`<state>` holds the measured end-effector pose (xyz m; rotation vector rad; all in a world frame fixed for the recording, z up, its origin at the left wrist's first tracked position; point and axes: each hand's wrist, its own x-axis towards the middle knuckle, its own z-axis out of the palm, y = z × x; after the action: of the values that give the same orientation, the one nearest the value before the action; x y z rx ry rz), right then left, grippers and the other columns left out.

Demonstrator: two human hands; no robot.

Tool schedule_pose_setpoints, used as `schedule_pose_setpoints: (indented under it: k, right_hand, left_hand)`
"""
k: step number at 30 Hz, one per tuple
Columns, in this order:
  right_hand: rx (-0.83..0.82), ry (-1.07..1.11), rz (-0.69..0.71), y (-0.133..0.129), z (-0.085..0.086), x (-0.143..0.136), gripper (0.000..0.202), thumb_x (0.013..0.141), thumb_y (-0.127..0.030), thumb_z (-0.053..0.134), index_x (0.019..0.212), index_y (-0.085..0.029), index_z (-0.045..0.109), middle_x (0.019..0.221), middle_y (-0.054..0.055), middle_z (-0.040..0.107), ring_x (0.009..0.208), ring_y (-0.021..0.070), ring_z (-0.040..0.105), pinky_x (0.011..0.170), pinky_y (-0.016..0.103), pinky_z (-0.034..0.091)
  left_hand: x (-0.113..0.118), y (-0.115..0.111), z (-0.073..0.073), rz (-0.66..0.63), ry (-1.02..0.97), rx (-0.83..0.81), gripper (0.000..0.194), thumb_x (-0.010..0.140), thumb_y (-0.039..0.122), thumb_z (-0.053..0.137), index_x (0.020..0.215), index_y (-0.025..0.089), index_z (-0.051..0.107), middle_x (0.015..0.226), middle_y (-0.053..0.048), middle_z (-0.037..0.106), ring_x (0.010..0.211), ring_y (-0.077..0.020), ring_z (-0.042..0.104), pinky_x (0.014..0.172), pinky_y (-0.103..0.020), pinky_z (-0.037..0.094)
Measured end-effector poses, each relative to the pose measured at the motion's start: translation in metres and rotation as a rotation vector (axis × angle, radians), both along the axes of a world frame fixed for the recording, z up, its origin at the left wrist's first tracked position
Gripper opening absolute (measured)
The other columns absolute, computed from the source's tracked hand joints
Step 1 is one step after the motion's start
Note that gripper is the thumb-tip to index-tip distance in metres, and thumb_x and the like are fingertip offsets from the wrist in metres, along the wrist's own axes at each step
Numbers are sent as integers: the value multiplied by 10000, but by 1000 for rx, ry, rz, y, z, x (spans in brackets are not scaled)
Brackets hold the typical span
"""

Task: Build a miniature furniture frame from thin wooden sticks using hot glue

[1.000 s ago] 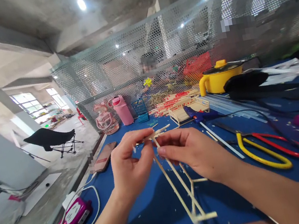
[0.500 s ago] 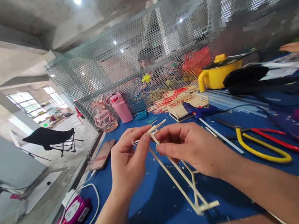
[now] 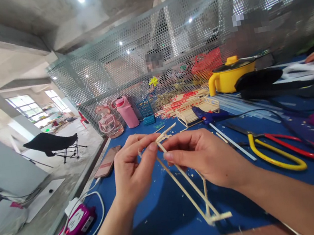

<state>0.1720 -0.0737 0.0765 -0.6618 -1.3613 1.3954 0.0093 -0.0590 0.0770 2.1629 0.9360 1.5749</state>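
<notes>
Pale wooden sticks, joined into a slim open frame [image 3: 189, 180], slant between both hands over the blue-covered table [image 3: 153, 233]. The left hand [image 3: 136, 170] is nearly closed, thumb and forefinger pinching the frame's far end, where a short stick points away to the right. The right hand [image 3: 206, 155] is partly curled, its thumb and fingers gripping a long stick just beside that corner. The frame's near end, with a short crosspiece, sits low in front of the right forearm. To the left are a smartphone [image 3: 108, 162] and a purple power strip [image 3: 71, 234]. On the right lie scissors [image 3: 251, 137] with yellow and red handles. Farther off are a blue glue gun [image 3: 208, 117], a small stick tray [image 3: 184, 120], red-marked sticks [image 3: 183, 102], a pink bottle [image 3: 128, 115] and a yellow pot [image 3: 233, 79].
</notes>
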Motion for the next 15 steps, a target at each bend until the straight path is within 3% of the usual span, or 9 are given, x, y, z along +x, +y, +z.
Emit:
schedule_pose_setpoints:
  k: [4,9,13,15]
  right_hand:
    - [-21,2,-1,0,-2,-1,109,674,-184,715,778,-191,747,628,-20,637,510,57,471,469,198,356]
    - [56,-40,-8,3,-3,0,92,712,-178,681,782,-199,737,640,-30,633,540,61,482,482,200,353]
    - [82,-83,-37,6,-3,3,45,707,-196,697,750,-181,699,597,-48,592,522,58,467,497,208,369]
    - [55,-85,-73,8,-4,3,127,658,-204,744,738,-177,649,593,-57,587,521,60,477,493,205,368]
  left_hand:
    - [-5,0,1,-104,-27,-29,222,871,236,543,979,247,737,896,-12,684,850,-159,597,767,-276,436]
    - [-7,4,0,-52,-12,-77,140,839,282,623,918,240,730,801,13,682,729,-118,579,702,-240,428]
    - [-12,6,-1,-77,14,-157,221,822,322,650,1026,271,717,853,0,701,742,-121,589,704,-238,435]
    - [-14,7,0,-119,27,-203,264,824,364,641,1060,269,712,832,-8,703,737,-124,591,694,-236,437]
